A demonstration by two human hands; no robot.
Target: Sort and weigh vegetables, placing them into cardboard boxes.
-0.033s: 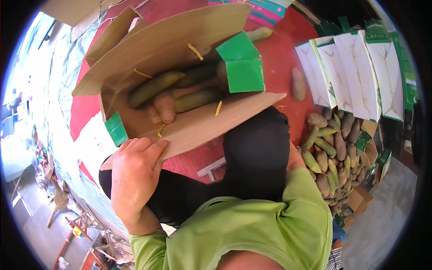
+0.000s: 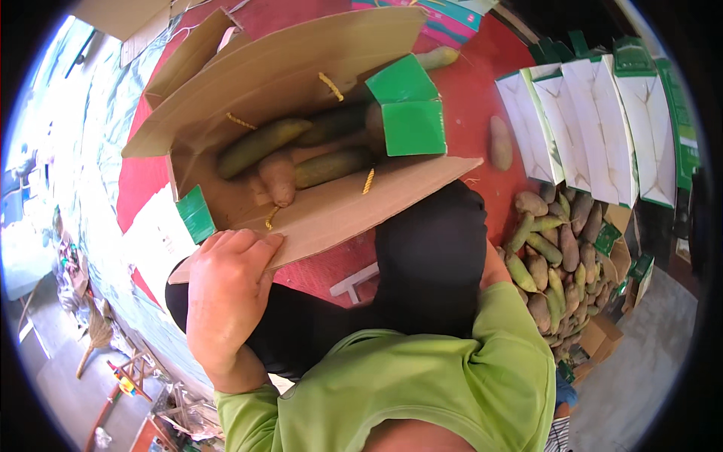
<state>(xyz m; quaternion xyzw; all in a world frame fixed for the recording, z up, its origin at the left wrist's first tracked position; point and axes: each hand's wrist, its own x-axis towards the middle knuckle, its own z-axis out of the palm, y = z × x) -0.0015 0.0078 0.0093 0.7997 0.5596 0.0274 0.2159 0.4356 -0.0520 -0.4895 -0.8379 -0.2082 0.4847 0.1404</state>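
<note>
An open cardboard box (image 2: 354, 203) with green end flaps and yellow rope handles lies in front of me. Inside it are several long green radishes (image 2: 263, 143) and a stubby reddish-brown root (image 2: 278, 179). My left hand (image 2: 230, 271) is closed over the edge of the box's near flap, at its left end. Below the far right of that flap, my right forearm (image 2: 494, 267) passes behind my knee. My right hand itself is hidden.
A large pile of green and brown roots (image 2: 565, 264) lies to my right. Behind it, white and green cartons (image 2: 587, 124) stand in a row. One brown root (image 2: 500, 143) rests alone on the red ground cover (image 2: 474, 98). A broom (image 2: 96, 331) is at the far left.
</note>
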